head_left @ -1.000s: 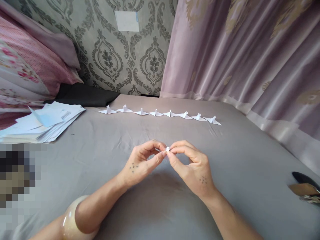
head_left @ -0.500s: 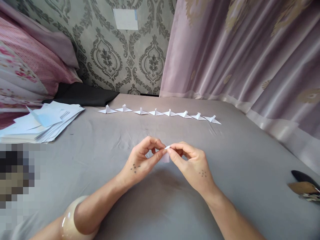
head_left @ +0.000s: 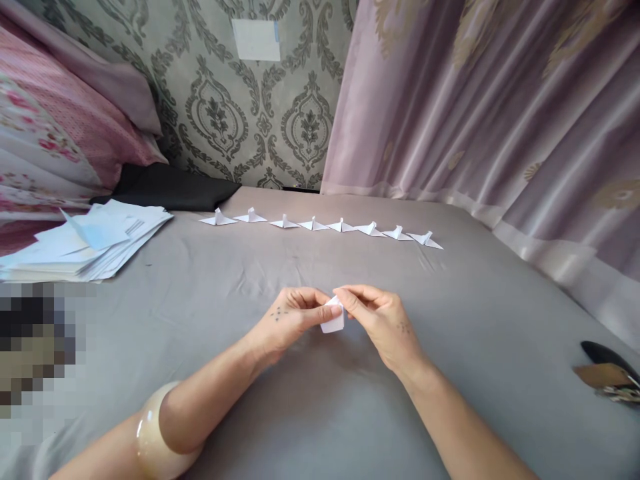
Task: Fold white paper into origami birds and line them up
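A small folded piece of white paper is held up between my two hands, above the grey cloth. My left hand pinches it from the left, the thumb lying flat across its front. At the paper's top corner, the thumb and forefinger of my right hand close on it. My fingers cover much of the upper part, so its folds are partly hidden. Beyond my hands, several small folded paper figures with pointed sides and upright middles stand in a row.
A stack of loose white paper lies at the left, in front of a black cloth. Grey sheeting covers the surface. Dark and brown items lie at the right edge. Pink curtains hang behind. A blurred patch covers the lower left.
The folded paper has turned so that more of its front face shows. My left hand has moved slightly lower, its thumb now across the paper. My right fingers still pinch the top.
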Demonstrator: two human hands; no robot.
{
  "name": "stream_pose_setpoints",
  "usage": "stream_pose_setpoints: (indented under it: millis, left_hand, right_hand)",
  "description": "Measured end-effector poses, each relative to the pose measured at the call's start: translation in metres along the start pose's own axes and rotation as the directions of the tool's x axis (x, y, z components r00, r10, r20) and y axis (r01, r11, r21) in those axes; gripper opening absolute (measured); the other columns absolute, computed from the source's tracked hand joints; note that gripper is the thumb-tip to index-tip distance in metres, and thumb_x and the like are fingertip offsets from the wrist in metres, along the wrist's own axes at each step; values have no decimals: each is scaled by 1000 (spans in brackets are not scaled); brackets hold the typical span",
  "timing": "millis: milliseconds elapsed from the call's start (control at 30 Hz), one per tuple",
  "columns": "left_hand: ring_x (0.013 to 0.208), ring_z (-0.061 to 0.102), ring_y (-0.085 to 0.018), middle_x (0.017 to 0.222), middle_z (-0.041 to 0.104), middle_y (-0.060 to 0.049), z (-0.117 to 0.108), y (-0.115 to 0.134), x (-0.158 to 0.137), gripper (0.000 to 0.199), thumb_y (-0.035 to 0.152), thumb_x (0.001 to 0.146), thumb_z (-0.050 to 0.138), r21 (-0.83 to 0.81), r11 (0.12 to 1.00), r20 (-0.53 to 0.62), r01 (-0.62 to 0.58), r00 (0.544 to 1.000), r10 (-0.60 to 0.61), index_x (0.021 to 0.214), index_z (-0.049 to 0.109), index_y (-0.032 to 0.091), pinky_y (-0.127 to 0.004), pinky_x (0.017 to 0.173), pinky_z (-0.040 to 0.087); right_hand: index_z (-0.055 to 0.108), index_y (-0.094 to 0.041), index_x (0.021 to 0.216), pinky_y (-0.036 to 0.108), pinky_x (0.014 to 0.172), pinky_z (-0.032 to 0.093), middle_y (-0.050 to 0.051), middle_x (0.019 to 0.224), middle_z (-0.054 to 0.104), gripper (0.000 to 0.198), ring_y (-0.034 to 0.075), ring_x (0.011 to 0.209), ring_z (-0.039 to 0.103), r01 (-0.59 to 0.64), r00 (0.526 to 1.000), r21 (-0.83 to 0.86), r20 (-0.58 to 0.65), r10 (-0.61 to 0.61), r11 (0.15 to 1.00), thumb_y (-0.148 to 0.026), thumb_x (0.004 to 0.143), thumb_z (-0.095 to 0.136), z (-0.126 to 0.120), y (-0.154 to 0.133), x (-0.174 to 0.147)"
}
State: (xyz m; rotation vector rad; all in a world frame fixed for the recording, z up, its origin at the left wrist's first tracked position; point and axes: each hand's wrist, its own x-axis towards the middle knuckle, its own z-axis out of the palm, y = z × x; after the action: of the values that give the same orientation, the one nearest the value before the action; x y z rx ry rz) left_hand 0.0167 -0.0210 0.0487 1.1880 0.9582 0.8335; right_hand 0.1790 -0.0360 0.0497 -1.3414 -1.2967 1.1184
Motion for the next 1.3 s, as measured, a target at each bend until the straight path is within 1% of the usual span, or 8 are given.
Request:
stream_pose_setpoints:
  millis: [133, 267, 400, 667, 867, 1000, 1100, 1300]
  left_hand:
    - [57, 57, -13, 60, 65, -1, 0, -2, 1, 22, 38, 69, 75, 45, 997, 29, 61, 998, -62, 62, 70, 18, -24, 55, 42]
    - [56, 52, -11, 60, 62, -1, -1, -9, 3, 30, 45, 74, 70, 81, 992, 132, 99, 985, -109, 62, 69, 17, -23, 54, 38]
    - [58, 49, -9, 66, 62, 0, -3, -16, 7, 28, 42, 73, 72, 15, 995, 174, 97, 980, -98, 65, 67, 16, -21, 57, 38]
    - [59, 50, -10, 67, 61, -1, 2, -16, 5, 29, 43, 69, 75, 62, 992, 77, 106, 991, -111, 79, 72, 16, -21, 55, 36]
    - [68, 55, -12, 77, 65, -6, -12, -25, 17, 24, 33, 68, 76, -230, 970, -30, 72, 996, -81, 78, 72, 13, -22, 59, 40]
    - [62, 51, -10, 71, 62, -3, -24, -29, 26, 20, 29, 67, 77, -301, 951, -70, 67, 993, -92, 75, 71, 13, -22, 57, 38]
    - [58, 47, -9, 64, 58, -2, -24, -29, 27, 18, 28, 65, 77, -288, 955, -69, 78, 992, -102, 71, 70, 12, -23, 55, 36]
    - [55, 44, -9, 57, 55, -1, -24, -26, 23, 25, 35, 64, 78, -157, 986, -80, 64, 994, -77, 68, 69, 11, -24, 55, 34]
  right_hand:
    - [64, -19, 61, 24, 54, 40, -2, 58, 57, 25, 12, 58, 49, 23, 1000, -47, -3, -23, 999, -40, 74, 66, 1, 7, 3]
    - [56, -18, 56, 22, 45, 32, -5, 47, 49, 32, 9, 47, 43, -84, 996, -32, -13, 84, 996, -43, 76, 62, 2, 15, 6]
    - [56, -18, 58, 22, 42, 32, -3, 46, 52, 38, 10, 43, 46, -130, 989, 54, 76, 126, 990, -50, 78, 60, 6, 17, 7]
    - [62, -16, 63, 23, 49, 36, -4, 52, 53, 39, 9, 50, 46, -102, 989, 241, -77, 124, 965, -53, 66, 74, 14, 18, 5]
    - [73, -17, 84, 24, 59, 43, 5, 81, 67, 53, 12, 64, 56, -257, 963, 423, 35, 268, 869, -67, 76, 57, 10, 26, 15]
    - [72, -16, 78, 24, 59, 41, 5, 80, 66, 46, 12, 65, 55, -273, 959, 331, 163, 230, 904, -62, 72, 65, 10, 25, 14]
    - [72, -16, 76, 24, 60, 40, 2, 71, 62, 39, 11, 64, 52, -193, 976, 219, 142, 165, 956, -54, 66, 74, 12, 24, 9]
    - [65, -15, 68, 25, 55, 35, -2, 62, 57, 38, 8, 53, 44, -162, 981, 98, 120, 150, 982, -53, 66, 72, 13, 26, 8]
